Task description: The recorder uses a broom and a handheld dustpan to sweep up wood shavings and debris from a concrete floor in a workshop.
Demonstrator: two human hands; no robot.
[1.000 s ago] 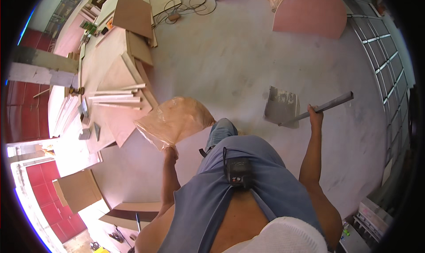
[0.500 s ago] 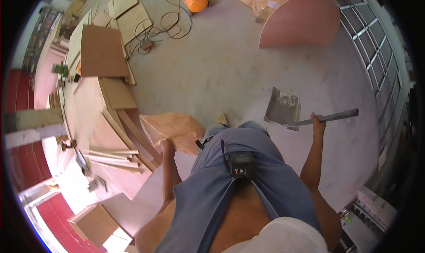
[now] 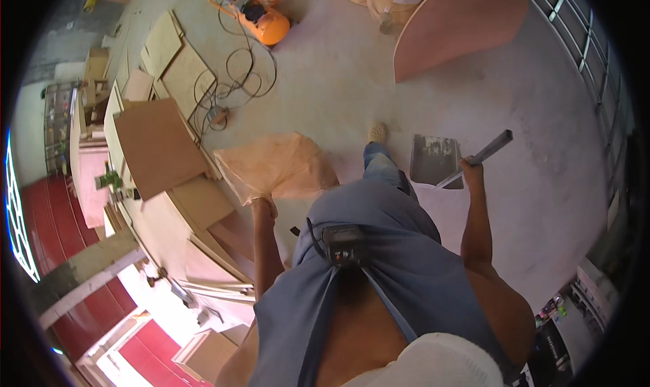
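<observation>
My left hand (image 3: 263, 206) is closed on the gathered edge of a thin orange-tan plastic bag (image 3: 277, 164), which billows out in front of it. On the other side, my right hand (image 3: 472, 170) grips the long grey handle (image 3: 494, 147) of a dustpan. Its wide grey pan (image 3: 437, 160), scuffed with pale patches, hangs just left of that hand. Whether the pan touches the floor I cannot tell. Between the two, my foot in a beige clog (image 3: 378, 132) is stepped forward on the floor.
Stacked wood boards (image 3: 162, 143) and a workbench line the left side. Ahead are an orange air compressor (image 3: 267, 27) and a tangled black hose (image 3: 237, 82). A curved pinkish panel (image 3: 453, 28) leans against bulging tan sacks (image 3: 396, 1). A metal grid frame (image 3: 575, 42) runs along the right.
My body and view have turned toward the right, and one foot has come forward. The bag has swung farther forward and the dustpan handle tilts up more steeply. Both hands keep their hold.
</observation>
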